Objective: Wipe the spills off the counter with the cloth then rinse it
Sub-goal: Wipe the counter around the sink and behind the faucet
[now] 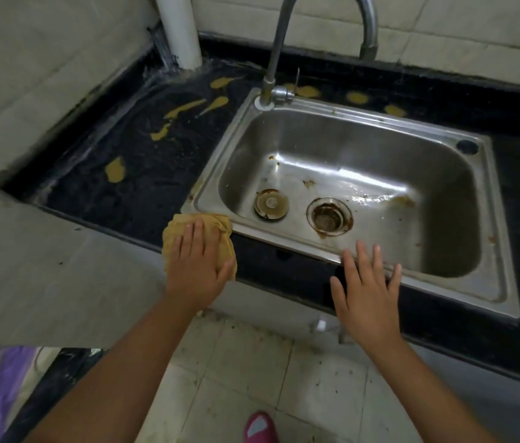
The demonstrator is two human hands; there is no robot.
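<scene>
A crumpled yellow cloth (217,227) lies on the front edge of the black counter (130,199), just left of the sink's near corner. My left hand (196,266) rests flat on the cloth with straight fingers. My right hand (368,289) is spread open at the sink's front rim, holding nothing. Several yellow-brown spills mark the counter: one blob (114,169) at the left, streaks (185,108) further back, and more spots (357,97) behind the sink.
The steel sink (491,251) has a stained basin with a drain (329,217) and a loose plug (271,204). A curved tap (279,43) rises at its back left corner. A white pipe (180,27) stands in the corner. Tiled walls close in the left and back.
</scene>
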